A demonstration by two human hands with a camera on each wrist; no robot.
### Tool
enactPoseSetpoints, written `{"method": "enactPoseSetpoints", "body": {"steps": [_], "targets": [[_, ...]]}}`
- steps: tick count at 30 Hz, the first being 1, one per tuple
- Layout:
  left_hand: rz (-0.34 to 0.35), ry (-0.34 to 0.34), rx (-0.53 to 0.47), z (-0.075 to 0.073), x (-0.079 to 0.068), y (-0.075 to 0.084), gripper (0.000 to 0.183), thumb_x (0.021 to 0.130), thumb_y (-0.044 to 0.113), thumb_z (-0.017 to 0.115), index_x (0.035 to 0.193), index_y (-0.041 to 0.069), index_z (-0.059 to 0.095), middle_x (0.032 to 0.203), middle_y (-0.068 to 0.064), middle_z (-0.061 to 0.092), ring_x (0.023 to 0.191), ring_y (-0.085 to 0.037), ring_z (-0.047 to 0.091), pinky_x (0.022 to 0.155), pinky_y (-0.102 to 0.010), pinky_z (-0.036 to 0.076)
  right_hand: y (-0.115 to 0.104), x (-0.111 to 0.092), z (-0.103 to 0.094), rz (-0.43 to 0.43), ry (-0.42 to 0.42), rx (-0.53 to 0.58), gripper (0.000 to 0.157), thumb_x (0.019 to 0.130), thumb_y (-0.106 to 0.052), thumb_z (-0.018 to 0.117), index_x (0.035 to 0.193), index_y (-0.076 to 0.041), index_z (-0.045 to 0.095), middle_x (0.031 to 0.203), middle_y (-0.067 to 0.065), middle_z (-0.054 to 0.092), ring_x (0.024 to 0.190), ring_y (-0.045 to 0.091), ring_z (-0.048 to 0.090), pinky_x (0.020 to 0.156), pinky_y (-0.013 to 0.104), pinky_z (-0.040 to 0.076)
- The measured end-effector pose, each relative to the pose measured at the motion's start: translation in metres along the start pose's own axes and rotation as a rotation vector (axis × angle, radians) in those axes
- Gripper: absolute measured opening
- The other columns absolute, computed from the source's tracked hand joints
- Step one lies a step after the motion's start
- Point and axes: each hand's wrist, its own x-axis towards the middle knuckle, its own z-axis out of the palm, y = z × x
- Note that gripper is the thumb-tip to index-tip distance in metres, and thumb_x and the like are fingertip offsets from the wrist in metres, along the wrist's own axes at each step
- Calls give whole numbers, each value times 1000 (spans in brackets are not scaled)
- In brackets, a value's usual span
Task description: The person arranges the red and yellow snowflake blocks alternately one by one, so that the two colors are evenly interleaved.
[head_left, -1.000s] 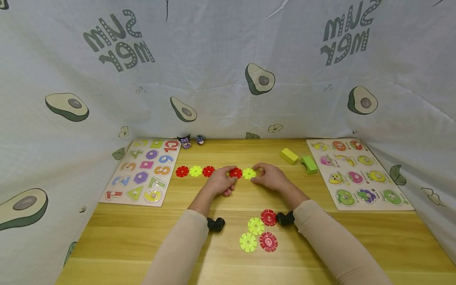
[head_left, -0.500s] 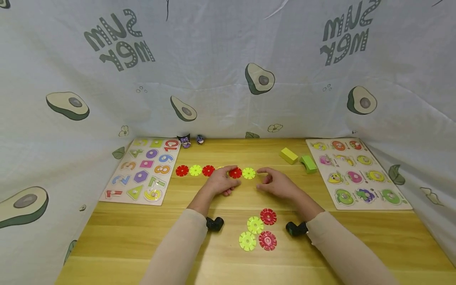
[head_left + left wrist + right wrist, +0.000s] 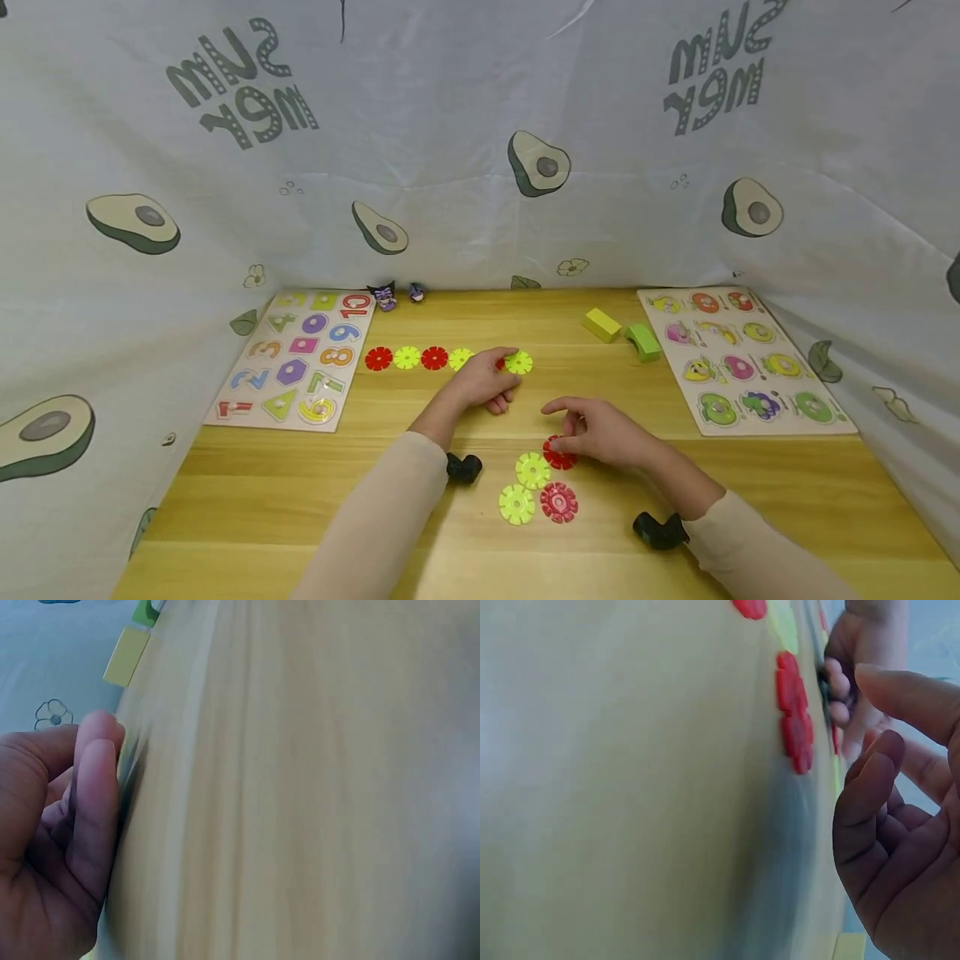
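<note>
A row of red and yellow interlocking snowflake discs (image 3: 434, 358) runs across the middle of the table in alternating colours. At its right end my left hand (image 3: 483, 382) holds the last yellow disc (image 3: 520, 362), index finger at the upper edge and thumb at the lower; this hand covers part of the red disc beside it. My right hand (image 3: 611, 433) is over the loose discs, its thumb overlapping a red disc (image 3: 555, 457) and its index finger stretched out apart from it. Two yellow discs (image 3: 517, 505) and another red disc (image 3: 558, 502) lie just in front.
A number-and-shape puzzle board (image 3: 292, 358) lies left, a fruit puzzle board (image 3: 742, 358) right. Near the latter sit a yellow block (image 3: 602, 325) and a green arch block (image 3: 642, 342). Two small purple figurines (image 3: 384, 297) stand at the back by a printed cloth.
My right hand has let go of the end yellow disc and come back toward the loose discs. My left hand has shifted right along the row, from the red disc to the yellow one.
</note>
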Motion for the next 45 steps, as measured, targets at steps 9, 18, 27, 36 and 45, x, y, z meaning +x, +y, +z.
{"method": "enactPoseSetpoints", "body": {"steps": [9, 18, 27, 36, 45], "targets": [[5, 70, -21, 11, 7, -1, 54, 92, 19, 59, 142, 19, 38, 61, -15, 62, 42, -20, 58, 45, -38, 53, 13, -19, 2, 28, -99, -31, 48, 79, -27, 74, 122, -17, 57, 74, 0, 56, 60, 13, 50, 48, 24, 42], [-16, 106, 31, 16, 9, 1, 50, 93, 17, 56, 141, 20, 41, 61, -13, 62, 41, -19, 57, 44, -36, 53, 18, -21, 7, 22, -32, -83, 37, 78, -24, 75, 111, -20, 58, 71, -2, 53, 59, 13, 49, 49, 24, 41], [-18, 113, 47, 16, 10, -1, 50, 93, 18, 57, 140, 19, 41, 61, -13, 62, 41, -19, 57, 43, -35, 52, 17, -21, 13, 39, 50, -98, 38, 70, -19, 81, 98, -18, 55, 88, 0, 50, 72, 16, 46, 56, 26, 43], [-27, 119, 46, 16, 11, -1, 50, 93, 19, 57, 140, 20, 42, 61, -13, 62, 42, -19, 57, 43, -35, 53, 17, -21, 12, 31, 51, 26, 31, 76, -16, 77, 98, -19, 56, 83, 2, 55, 66, 17, 50, 53, 26, 46], [-42, 119, 42, 17, 10, 0, 50, 92, 19, 59, 140, 21, 42, 60, -13, 62, 42, -19, 57, 44, -35, 53, 18, -4, 1, 102, 77, 380, 28, 87, -12, 65, 112, -4, 55, 86, 16, 52, 70, 26, 62, 63, 36, 56]]}}
